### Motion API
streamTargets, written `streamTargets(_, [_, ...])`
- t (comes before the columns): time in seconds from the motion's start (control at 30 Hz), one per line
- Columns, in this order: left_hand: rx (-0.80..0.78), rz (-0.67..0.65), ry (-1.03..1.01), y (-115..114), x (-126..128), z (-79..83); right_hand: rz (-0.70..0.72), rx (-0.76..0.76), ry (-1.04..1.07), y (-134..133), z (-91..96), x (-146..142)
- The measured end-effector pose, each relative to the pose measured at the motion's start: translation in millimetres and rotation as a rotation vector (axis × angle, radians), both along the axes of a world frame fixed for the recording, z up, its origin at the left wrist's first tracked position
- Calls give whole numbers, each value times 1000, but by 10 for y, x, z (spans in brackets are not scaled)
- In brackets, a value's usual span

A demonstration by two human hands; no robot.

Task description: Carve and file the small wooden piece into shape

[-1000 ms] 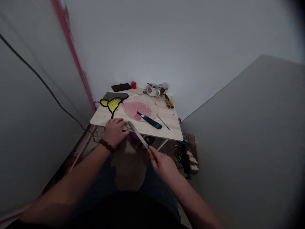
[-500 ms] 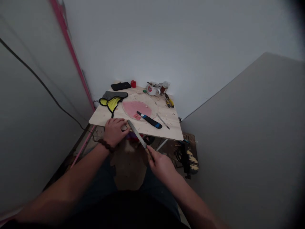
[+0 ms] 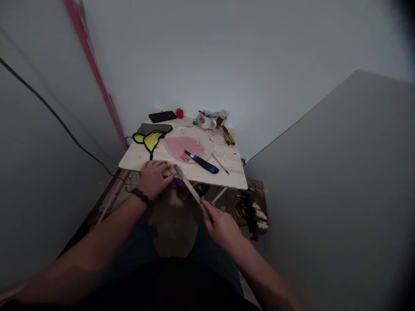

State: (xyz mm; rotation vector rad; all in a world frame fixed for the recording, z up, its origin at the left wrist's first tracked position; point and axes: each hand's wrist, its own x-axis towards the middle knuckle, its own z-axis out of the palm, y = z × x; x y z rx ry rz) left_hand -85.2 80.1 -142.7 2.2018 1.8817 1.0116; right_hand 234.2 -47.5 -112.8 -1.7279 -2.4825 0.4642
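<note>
Head view: small wooden piece (image 3: 172, 169) at the near edge of the table (image 3: 235, 176), partly hidden, pinched between thumb and fingers of the left hand (image 3: 153, 177). At that piece, contact too small to confirm, the tip of a flat metal tool (image 3: 188, 184), probably a file, with its rear end closed tightly in the right hand (image 3: 223, 224). Compared with half a second ago, tool drawn slightly back, left hand about the same on the edge: likely part of a short stroke, piece kept steady for it. Farther out, blue-and-black cutter (image 3: 205, 164) lying partly on a round pink-marked board (image 3: 194, 134); beyond, grey-and-yellow cloth (image 3: 152, 140), white mug (image 3: 205, 121).
</note>
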Motion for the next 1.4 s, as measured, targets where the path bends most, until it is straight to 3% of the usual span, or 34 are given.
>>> streamTargets(0.27, [9, 9, 15, 19, -32, 11, -24, 7, -24, 486, 166, -578])
streamTargets(0.5, [9, 21, 4, 11, -9, -2, -29, -1, 6, -44, -36, -38])
streamTargets(0.57, [5, 23, -3, 9, -6, -4, -28, -4, -7, 34, -6, -111])
streamTargets(0.7, [-9, 30, -1, 8, -4, 19, -12, 11, -18, 493, 165, -545])
streamTargets(0.77, [-12, 29, -2, 11, -4, 34, -9, 25, -18, 595, 209, -625])
streamTargets(1.0, [-15, 35, -10, -11, 17, 64, -23, -22, -9, 32, 26, -50])
streamTargets(1.07, [-17, 34, -10, -21, 28, 87, -31, -24, -14, 74, 49, -105])
streamTargets(1.27, [-41, 26, 12, -18, 26, 145, -16, 11, -21, 609, 226, -622])
streamTargets(1.4, [-16, 25, 18, -4, 11, 97, -19, 11, 15, 309, 87, -303])
